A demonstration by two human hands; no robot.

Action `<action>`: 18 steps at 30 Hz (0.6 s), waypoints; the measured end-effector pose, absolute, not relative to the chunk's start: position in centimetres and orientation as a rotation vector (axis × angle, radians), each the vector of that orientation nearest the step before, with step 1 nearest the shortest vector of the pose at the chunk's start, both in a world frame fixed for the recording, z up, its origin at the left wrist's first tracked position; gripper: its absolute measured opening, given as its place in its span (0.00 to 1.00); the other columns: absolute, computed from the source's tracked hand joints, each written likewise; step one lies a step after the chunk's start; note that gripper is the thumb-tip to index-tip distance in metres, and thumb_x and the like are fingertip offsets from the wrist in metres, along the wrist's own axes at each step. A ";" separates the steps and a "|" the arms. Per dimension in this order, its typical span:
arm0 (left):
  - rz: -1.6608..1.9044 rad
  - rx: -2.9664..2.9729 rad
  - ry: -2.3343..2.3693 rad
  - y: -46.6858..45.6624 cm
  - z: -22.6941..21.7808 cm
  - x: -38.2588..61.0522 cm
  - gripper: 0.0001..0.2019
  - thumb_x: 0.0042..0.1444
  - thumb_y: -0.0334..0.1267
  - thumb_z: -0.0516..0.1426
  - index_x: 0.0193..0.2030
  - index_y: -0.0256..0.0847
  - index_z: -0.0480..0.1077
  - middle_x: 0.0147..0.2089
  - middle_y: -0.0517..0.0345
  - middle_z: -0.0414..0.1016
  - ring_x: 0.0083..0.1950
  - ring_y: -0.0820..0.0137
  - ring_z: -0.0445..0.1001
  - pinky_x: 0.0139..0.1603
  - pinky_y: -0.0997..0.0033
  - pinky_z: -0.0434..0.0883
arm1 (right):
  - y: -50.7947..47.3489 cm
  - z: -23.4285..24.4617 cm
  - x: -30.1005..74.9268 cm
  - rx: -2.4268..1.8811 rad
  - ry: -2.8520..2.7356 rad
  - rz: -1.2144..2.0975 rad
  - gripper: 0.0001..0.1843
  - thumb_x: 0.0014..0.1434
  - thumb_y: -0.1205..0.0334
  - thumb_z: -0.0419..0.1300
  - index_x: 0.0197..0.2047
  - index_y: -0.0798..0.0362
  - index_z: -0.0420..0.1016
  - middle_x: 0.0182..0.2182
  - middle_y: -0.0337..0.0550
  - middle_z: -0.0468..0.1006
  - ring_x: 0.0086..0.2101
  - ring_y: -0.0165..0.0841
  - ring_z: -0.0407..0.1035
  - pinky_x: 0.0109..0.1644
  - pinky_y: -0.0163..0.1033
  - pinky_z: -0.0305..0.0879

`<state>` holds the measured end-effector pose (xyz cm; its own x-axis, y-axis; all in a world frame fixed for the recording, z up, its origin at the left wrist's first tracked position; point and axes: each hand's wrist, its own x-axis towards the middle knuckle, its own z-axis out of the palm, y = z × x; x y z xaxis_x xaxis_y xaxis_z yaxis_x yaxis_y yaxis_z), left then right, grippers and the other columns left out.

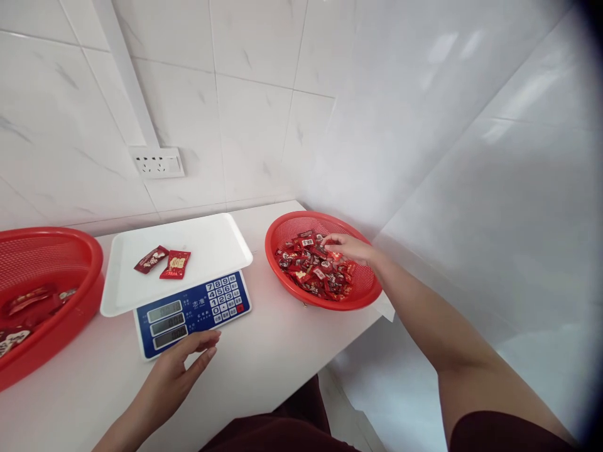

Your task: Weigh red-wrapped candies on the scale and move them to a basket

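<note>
My right hand point(351, 248) is over the red perforated basket point(282, 276) at the right, fingers stretched out and apart just above the wrapped candies point(320, 273). One bright red wrapper shows right under its fingers; I cannot tell whether they touch it. My left hand point(181, 364), open with thumb and fingers apart, hovers at the front edge of the digital scale point(198, 314). On the scale's white tray point(211, 245) lie two packets, a dark red candy point(151, 259) and a brighter red candy with gold print point(176, 265). The scale's display digits are too faint to read surely.
A larger red basket point(89, 270) with wrapped pieces in it stands at the left, beside the tray. All stand on a white table point(264, 351) against a tiled wall. A wall socket point(157, 163) sits behind the tray, and another wall closes in the right side.
</note>
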<state>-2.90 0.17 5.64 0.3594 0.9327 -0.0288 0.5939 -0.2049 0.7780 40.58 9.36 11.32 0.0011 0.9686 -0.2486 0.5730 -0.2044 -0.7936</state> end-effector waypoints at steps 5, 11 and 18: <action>0.620 1.929 1.280 -0.2 6.0 -2.4 0.16 0.54 0.51 0.53 0.45 0.51 0.74 0.47 0.59 0.77 0.45 0.61 0.76 0.46 0.68 0.74 | 9.3 11.2 40.6 -1.770 -1.509 1.213 0.18 0.57 0.64 0.57 0.52 0.53 0.67 0.45 0.48 0.75 0.37 0.34 0.73 0.39 0.39 0.74; 0.622 1.885 1.288 -0.4 5.3 -2.8 0.16 0.54 0.52 0.53 0.44 0.51 0.75 0.47 0.59 0.77 0.45 0.60 0.76 0.46 0.67 0.74 | 9.5 10.6 42.8 -1.960 -1.614 0.965 0.25 0.67 0.53 0.41 0.65 0.50 0.49 0.54 0.54 0.69 0.47 0.37 0.71 0.44 0.43 0.72; 0.589 1.912 1.293 -0.4 4.9 -3.1 0.15 0.54 0.52 0.53 0.43 0.52 0.75 0.45 0.61 0.78 0.45 0.61 0.76 0.45 0.68 0.74 | 9.3 7.5 43.3 -2.234 -1.921 0.884 0.34 0.41 0.66 0.68 0.54 0.53 0.69 0.50 0.53 0.74 0.50 0.51 0.67 0.55 0.51 0.62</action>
